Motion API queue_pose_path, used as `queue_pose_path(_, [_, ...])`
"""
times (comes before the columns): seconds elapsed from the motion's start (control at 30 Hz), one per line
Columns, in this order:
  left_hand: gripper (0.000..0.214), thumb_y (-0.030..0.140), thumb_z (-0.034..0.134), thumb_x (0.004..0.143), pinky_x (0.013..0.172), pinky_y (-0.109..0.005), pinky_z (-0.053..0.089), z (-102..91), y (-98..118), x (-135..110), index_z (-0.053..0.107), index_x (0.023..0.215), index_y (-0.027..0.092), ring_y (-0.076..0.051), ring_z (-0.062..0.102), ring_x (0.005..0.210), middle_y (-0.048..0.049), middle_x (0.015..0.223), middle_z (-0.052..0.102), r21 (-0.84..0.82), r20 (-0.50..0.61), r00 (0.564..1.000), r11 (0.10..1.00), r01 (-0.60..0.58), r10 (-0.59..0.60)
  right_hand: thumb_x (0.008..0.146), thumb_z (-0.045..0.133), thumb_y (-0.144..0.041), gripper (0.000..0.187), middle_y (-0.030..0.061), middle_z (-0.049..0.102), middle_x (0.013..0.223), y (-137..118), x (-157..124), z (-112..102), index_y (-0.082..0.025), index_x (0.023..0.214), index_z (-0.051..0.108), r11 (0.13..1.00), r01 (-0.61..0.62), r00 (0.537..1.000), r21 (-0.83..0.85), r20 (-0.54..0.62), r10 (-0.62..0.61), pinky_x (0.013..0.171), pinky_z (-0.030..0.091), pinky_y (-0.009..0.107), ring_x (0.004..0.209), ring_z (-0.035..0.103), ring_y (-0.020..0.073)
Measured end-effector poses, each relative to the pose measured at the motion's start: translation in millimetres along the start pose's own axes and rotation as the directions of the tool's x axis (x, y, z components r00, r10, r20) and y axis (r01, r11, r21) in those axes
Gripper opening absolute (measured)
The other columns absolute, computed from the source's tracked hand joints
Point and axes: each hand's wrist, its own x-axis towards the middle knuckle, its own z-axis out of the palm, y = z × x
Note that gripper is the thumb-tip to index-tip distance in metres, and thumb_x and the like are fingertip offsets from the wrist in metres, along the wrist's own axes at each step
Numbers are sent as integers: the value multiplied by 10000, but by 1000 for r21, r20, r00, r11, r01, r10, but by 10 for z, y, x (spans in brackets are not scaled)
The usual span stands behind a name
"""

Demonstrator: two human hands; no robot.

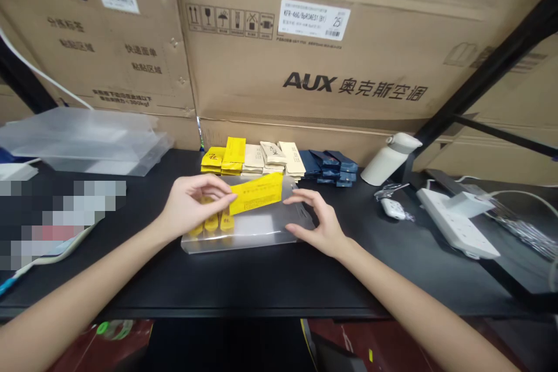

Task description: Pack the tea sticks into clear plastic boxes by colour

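A flat yellow paper packet (pixel 256 193) with fine print is pinched between the thumb and fingers of my left hand (pixel 194 203). It is held tilted above a clear plastic box (pixel 261 238) lying on the black desk. Several yellow packets (pixel 211 222) sit inside the box at its left end. My right hand (pixel 320 221) is curved around the box's right end, thumb and fingers apart. Its fingertips are close to the packet's right end, and its thumb is at the box's edge; whether it presses the plastic, I cannot tell.
Behind the box stand rows of yellow packets (pixel 212 158), cream packets (pixel 290 157) and dark blue packets (pixel 329 165). To the right are a white bottle (pixel 386 160), an earphone case (pixel 392 209) and a power strip (pixel 457 224). Clear plastic boxes (pixel 87 139) are stacked left; large cartons (pixel 349 81) line the back.
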Motion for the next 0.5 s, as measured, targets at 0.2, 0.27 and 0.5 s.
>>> queue_pose_path(0.2, [190,115,784,705,680,-180,603,-49,139,-53,635,798,186,-129,736,657,4,746,760,201,29,963,942,-269,269,911,614,-420,849,83,700,1211,-14,-4,7,-271,1556,83,989,-6,993,148,119,-12,1091,380,521,1268,547,256])
queue_pose_path(0.27, [128,130,756,742,669,-188,604,-48,171,-51,641,760,183,-138,741,667,-11,769,770,187,156,957,945,-270,243,930,581,-427,794,90,687,1240,1,-11,8,-275,1557,118,988,-54,988,142,150,33,1108,357,538,1296,525,260])
queue_pose_path(0.5, [236,221,699,771,711,-304,618,-7,125,-52,557,583,200,-219,758,759,-44,756,773,26,352,936,999,-19,8,892,594,-510,575,142,531,1422,53,-33,44,-225,1382,497,955,-249,961,158,162,224,1132,356,527,1338,480,310])
